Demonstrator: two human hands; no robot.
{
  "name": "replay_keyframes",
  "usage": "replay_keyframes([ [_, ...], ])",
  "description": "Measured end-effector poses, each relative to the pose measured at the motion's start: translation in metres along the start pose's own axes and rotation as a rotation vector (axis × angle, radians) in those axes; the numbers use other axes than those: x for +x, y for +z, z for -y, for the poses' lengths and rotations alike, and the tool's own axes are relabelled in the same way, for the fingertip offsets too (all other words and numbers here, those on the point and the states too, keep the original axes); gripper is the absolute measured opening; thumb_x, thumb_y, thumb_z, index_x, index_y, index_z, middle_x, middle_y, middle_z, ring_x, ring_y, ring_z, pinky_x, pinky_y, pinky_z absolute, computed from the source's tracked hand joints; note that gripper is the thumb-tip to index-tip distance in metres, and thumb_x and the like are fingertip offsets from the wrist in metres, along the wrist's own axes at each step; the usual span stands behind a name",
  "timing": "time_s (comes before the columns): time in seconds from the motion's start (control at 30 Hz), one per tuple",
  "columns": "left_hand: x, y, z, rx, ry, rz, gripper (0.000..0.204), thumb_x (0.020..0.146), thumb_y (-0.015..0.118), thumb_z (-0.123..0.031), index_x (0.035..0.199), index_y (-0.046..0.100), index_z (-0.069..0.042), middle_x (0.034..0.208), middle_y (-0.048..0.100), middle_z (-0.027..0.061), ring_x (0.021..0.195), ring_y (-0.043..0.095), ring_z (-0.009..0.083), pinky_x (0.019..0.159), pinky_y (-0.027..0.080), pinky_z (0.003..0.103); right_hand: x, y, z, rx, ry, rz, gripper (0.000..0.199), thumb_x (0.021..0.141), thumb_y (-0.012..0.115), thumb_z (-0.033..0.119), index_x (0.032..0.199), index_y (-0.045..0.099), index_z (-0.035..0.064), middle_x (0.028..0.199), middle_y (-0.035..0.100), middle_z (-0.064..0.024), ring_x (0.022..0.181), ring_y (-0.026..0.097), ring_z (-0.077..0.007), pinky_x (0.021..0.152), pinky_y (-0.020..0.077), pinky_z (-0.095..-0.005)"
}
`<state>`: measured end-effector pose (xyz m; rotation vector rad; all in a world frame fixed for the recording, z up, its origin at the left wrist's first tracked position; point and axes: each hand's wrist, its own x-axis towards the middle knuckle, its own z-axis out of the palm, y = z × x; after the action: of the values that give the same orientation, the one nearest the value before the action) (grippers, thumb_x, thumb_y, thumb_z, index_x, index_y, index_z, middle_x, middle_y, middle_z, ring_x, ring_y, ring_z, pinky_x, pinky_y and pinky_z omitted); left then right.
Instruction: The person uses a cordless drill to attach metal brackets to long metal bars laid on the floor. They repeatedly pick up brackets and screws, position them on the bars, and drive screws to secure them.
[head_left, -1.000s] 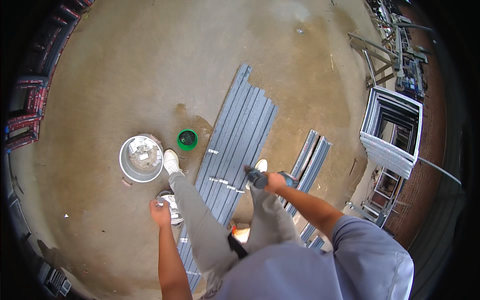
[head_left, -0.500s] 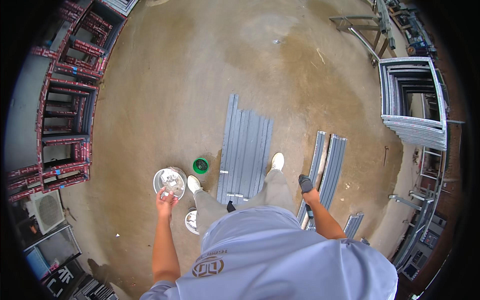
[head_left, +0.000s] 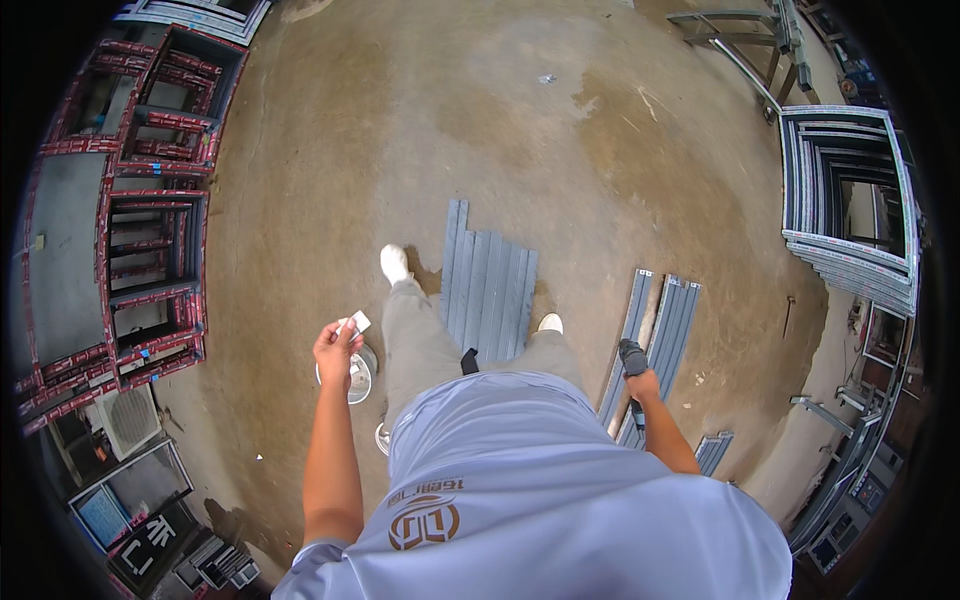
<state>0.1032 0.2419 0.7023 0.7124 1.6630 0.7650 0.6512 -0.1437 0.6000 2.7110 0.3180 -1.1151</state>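
My left hand (head_left: 336, 345) pinches a small white flat piece (head_left: 356, 324) between thumb and fingers, above and beside a round white bucket (head_left: 359, 388). What kind of piece it is cannot be made out. My right hand (head_left: 642, 384) is wrapped round a dark power drill (head_left: 632, 357), held out at my right side over long grey metal profiles (head_left: 674, 325). Between my feet, more grey profiles (head_left: 490, 290) lie side by side on the floor. A second white container (head_left: 382, 437) shows partly beside my left leg.
Stacked frames with red wrapping (head_left: 155, 260) line the left side. Grey window frames (head_left: 850, 190) are stacked at the right, near a metal stand (head_left: 735, 45). A short bundle of profiles (head_left: 713, 452) lies behind my right arm. The concrete floor (head_left: 400, 120) has damp patches.
My left hand has risen from the white bucket with the white piece. My left foot has stepped forward, and my leg now hides the green bucket. The drill stays in my right hand.
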Motion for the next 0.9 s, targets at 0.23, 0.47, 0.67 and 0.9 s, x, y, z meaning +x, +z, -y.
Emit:
replay_keyframes([
  [0.23, 0.168, 0.076, -0.096, 0.205, -0.046, 0.386, 0.026, 0.095, 0.077, -0.018, 0.111, 0.070, 0.000, 0.086, 0.070, 0.0046, 0.065, 0.066, 0.0113, 0.062, 0.057, 0.025, -0.112, -0.002, 0.098, 0.051, 0.166, -0.151, 0.037, 0.080, 0.070, 0.025, 0.115, 0.074, 0.0130, 0.111, 0.074, -0.0209, 0.108, 0.070, -0.0395, 0.094, 0.0563, -0.0473],
  [0.47, 0.295, 0.161, -0.244, 0.309, 0.034, 0.777, 0.026, 0.097, 0.075, -0.022, 0.109, 0.070, 0.000, 0.092, 0.071, 0.0055, 0.071, 0.067, 0.0111, 0.066, 0.057, 0.026, -0.242, 0.104, 0.180, 0.360, 0.331, -0.201, 0.041, 0.081, 0.078, 0.033, 0.105, 0.071, 0.0002, 0.085, 0.074, -0.0222, 0.080, 0.074, -0.0385, 0.072, 0.0577, -0.0467],
  [0.67, 0.321, 0.223, -0.316, 0.165, -0.079, 0.949, 0.029, 0.100, 0.071, -0.023, 0.117, 0.068, 0.001, 0.102, 0.071, 0.0088, 0.086, 0.070, 0.0165, 0.075, 0.059, 0.029, -0.296, 0.175, 0.243, 1.165, 0.677, -0.094, 0.015, 0.085, 0.074, 0.014, 0.082, 0.065, 0.0017, 0.056, 0.058, -0.0095, 0.044, 0.058, -0.0217, 0.042, 0.0454, -0.0387],
  [0.9, 0.327, 0.279, -0.336, 0.260, -0.089, 1.064, 0.024, 0.098, 0.072, -0.018, 0.116, 0.067, -0.003, 0.101, 0.071, 0.0054, 0.083, 0.068, 0.0141, 0.074, 0.058, 0.026, -0.335, 0.218, 0.312, 1.316, 0.736, -0.186, 0.016, 0.085, 0.076, 0.017, 0.084, 0.065, 0.0042, 0.059, 0.059, -0.0077, 0.047, 0.057, -0.0187, 0.046, 0.0457, -0.0376],
])
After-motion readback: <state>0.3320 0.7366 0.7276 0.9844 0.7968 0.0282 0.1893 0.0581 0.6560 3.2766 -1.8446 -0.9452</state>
